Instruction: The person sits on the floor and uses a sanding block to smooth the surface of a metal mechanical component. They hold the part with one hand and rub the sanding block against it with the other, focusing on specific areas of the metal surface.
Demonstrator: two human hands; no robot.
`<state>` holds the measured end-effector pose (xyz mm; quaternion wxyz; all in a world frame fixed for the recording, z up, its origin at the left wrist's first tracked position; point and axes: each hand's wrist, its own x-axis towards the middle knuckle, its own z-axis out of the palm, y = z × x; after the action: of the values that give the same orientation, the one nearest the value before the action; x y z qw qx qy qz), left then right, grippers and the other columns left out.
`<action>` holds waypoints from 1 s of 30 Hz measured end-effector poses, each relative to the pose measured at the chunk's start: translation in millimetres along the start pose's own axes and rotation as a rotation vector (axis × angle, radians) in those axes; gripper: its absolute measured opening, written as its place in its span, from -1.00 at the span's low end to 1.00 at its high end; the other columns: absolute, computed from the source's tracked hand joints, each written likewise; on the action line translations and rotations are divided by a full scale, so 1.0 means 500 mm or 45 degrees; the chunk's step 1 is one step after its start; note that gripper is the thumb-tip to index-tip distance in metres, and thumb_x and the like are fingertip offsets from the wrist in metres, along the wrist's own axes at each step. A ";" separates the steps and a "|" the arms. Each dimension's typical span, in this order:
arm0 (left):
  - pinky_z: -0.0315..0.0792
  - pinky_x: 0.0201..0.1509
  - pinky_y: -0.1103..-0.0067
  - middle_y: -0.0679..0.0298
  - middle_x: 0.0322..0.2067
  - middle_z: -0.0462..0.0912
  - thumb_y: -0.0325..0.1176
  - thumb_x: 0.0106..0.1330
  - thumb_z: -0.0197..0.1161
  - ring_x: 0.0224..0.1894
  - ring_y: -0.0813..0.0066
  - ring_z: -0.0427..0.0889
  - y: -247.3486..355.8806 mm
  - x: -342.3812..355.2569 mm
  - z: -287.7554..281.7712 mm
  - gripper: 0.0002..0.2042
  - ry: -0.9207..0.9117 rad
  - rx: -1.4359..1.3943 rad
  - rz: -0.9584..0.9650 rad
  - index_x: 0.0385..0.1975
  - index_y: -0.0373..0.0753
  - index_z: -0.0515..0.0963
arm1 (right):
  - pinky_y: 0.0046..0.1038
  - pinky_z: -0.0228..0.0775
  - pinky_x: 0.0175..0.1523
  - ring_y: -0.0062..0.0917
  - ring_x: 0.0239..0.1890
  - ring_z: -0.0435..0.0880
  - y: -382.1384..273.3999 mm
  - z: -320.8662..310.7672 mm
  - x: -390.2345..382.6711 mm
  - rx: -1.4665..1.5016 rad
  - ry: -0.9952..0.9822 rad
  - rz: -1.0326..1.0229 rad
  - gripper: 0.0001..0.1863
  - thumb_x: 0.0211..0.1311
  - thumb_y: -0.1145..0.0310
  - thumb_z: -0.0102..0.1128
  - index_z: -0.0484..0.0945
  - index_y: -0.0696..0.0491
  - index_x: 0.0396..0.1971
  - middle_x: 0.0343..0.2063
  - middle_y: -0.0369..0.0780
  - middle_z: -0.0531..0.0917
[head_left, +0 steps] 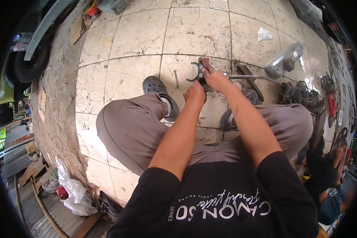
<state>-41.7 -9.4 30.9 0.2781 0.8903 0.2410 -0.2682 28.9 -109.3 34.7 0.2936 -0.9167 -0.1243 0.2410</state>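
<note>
Left hand (194, 93) and right hand (217, 81), closed round a metal part (200, 71) at twelve o'clock, seemingly work it, next needing steady grip.

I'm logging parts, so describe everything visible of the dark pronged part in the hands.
The dark pronged part looks metallic, with two curved prongs toward the person's left and pale round spots, perhaps fasteners. The left hand's grip meets its near end, the right hand's grip its right side. The hands hide some of it; it is over the tiled floor, resting or lifted I cannot tell.
</note>
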 end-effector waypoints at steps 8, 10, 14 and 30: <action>0.36 0.15 0.21 0.05 -0.01 0.61 -0.31 0.31 0.09 0.09 0.11 0.57 -0.016 0.009 0.000 -0.71 0.035 -0.068 -0.045 0.00 -0.18 0.44 | -0.16 0.25 0.23 0.02 0.13 0.45 -0.033 -0.025 -0.022 -0.054 -0.245 0.053 -0.36 0.42 -0.01 -0.31 0.14 0.10 0.34 0.10 0.13 0.47; 0.35 0.15 0.21 0.05 -0.01 0.61 -0.29 0.32 0.08 0.09 0.11 0.57 -0.013 0.011 0.003 -0.71 0.050 -0.086 -0.084 0.01 -0.17 0.45 | -0.17 0.25 0.24 0.00 0.14 0.45 -0.006 0.005 -0.021 -0.033 -0.087 -0.036 -0.37 0.42 0.00 -0.30 0.16 0.08 0.34 0.12 0.09 0.47; 0.34 0.16 0.21 0.07 0.00 0.61 -0.29 0.33 0.05 0.09 0.13 0.58 -0.019 0.007 -0.008 -0.72 0.016 -0.049 -0.032 0.01 -0.16 0.45 | -0.19 0.30 0.22 -0.06 0.13 0.49 0.011 0.040 -0.044 -0.030 0.055 -0.210 -0.40 0.41 0.02 -0.27 0.21 0.05 0.32 0.11 0.00 0.51; 0.33 0.17 0.23 0.16 0.05 0.59 -0.30 0.34 0.02 0.09 0.22 0.59 0.013 -0.008 -0.006 -0.67 -0.062 0.069 -0.057 0.08 -0.21 0.38 | -0.20 0.41 0.04 -0.09 -0.01 0.57 0.068 -0.161 -0.062 -0.158 0.060 -0.151 -0.61 0.26 0.27 0.10 0.50 0.00 0.08 -0.09 0.02 0.62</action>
<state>-40.0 -13.5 37.6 0.2538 0.8850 0.2467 -0.3024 46.6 -186.3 82.9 0.2528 -0.9296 -0.1860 0.1934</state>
